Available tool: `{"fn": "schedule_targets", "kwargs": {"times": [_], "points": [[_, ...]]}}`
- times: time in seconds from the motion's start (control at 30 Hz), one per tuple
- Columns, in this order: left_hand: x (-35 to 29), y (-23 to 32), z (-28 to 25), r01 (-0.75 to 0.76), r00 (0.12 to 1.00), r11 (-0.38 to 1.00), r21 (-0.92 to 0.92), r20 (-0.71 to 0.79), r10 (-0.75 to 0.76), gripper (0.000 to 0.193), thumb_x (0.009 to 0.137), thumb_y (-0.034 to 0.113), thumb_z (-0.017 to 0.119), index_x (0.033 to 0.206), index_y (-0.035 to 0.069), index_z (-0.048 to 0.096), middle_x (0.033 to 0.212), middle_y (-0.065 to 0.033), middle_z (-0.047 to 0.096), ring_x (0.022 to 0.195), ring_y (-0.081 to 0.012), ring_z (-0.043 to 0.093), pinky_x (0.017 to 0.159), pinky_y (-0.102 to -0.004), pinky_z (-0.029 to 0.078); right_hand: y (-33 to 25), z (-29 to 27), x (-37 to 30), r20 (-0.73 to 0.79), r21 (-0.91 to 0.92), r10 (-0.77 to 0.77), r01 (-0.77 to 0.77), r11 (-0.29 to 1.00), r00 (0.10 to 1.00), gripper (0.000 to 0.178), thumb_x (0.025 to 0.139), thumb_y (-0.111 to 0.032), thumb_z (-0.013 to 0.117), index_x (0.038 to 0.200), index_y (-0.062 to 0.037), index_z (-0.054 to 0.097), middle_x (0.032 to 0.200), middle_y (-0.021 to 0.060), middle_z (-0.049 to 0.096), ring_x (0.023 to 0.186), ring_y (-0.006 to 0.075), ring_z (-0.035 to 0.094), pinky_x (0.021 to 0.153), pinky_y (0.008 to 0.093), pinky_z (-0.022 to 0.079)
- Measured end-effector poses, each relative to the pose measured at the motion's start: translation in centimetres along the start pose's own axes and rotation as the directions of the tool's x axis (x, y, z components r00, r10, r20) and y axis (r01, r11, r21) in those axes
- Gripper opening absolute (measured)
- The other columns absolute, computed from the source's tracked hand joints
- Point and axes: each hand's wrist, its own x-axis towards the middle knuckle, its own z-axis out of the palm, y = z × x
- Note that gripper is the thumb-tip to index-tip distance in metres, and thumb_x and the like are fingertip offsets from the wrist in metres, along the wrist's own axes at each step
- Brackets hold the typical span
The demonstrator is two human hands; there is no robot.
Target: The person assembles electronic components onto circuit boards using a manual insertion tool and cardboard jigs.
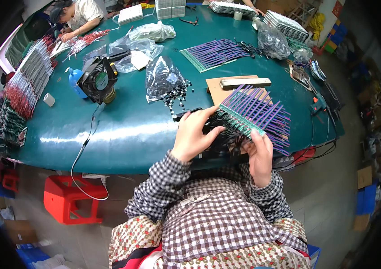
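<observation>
A green circuit board panel with rows of purple strips is tilted over the table's near edge. My right hand is closed on the panel's near right end, its thumb on top of the green strip. Black wires hang in a bunch along the panel's near side. My left hand is beside these wires, thumb and index finger spread apart; its index fingertip is close to the panel's left end. Whether it touches the panel I cannot tell. Under the panel lies a brown board bearing a pale bar.
A similar panel lies farther back. A bag spills small black parts left of centre. A black fan and blue bottle stand left. Soldering tools lie right. A co-worker sits far left; a red stool stands below.
</observation>
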Motion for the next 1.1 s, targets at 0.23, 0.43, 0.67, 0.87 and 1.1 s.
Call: {"fn": "schedule_targets", "kwargs": {"times": [0.23,0.43,0.67,0.87,1.1], "points": [[-0.7,1.0,-5.2,0.054,0.996,0.861,-0.506,-0.035,-0.084,0.054,0.066,0.009,0.074,0.111,-0.001,0.047,0.102,-0.01,0.057,0.093,-0.0186,0.055,0.084,-0.0315,0.042,-1.0,3.6,-1.0,0.291,0.124,-0.116,0.083,0.989,0.95,0.031,0.091,-0.018,0.04,0.11,0.0055,0.047,0.099,0.0166,0.058,0.088,0.0239,0.059,0.079,0.0358,0.047],[-5.8,3.9,-11.5,0.016,0.857,0.477,-0.879,-0.233,-0.459,0.033,0.072,-0.005,0.062,0.102,-0.004,0.049,0.089,-0.0095,0.06,0.08,-0.0155,0.059,0.073,-0.0273,0.048,0.0,9.0,-2.9,0.497,-0.045,-0.089,0.128,0.991,0.863,0.062,0.086,-0.044,0.045,0.121,0.0066,0.038,0.11,0.0189,0.052,0.096,0.0261,0.053,0.084,0.0357,0.04],[-14.9,4.1,-28.9,0.022,0.468,0.805,-0.593,-0.706,-0.532,0.024,0.082,0.014,0.053,0.103,0.001,0.05,0.086,-0.005,0.059,0.074,-0.0102,0.056,0.065,-0.0229,0.047,0.1,11.0,-1.1,0.661,-0.129,-0.044,0.171,0.977,0.749,0.078,0.081,-0.053,0.048,0.122,0.0106,0.035,0.112,0.024,0.051,0.104,0.0339,0.053,0.089,0.0416,0.042],[-19.8,-5.8,-40.6,0.257,0.484,0.69,-0.676,-0.528,-0.698,0.017,0.082,0.01,0.057,0.096,0.001,0.055,0.087,-0.0039,0.06,0.073,-0.0093,0.058,0.063,-0.0215,0.047,0.2,5.7,1.0,0.477,-0.234,0.0,0.126,0.964,0.879,0.065,0.086,-0.048,0.041,0.119,0.008,0.04,0.099,0.0183,0.058,0.086,0.0252,0.061,0.077,0.0339,0.049],[-16.1,-15.8,-36.0,0.859,0.502,0.197,0.473,-0.703,-0.504,0.073,0.069,0.061,0.056,0.13,0.025,0.036,0.14,-0.0143,0.02,0.13,-0.0368,0.009,0.095,-0.0664,0.009,-2.0,1.3,1.7,0.154,-0.627,-0.259,0.296,0.72,0.954,0.042,0.087,-0.024,0.05,0.117,0.0041,0.045,0.103,0.0142,0.058,0.091,0.0221,0.058,0.081,0.0317,0.046]]}}
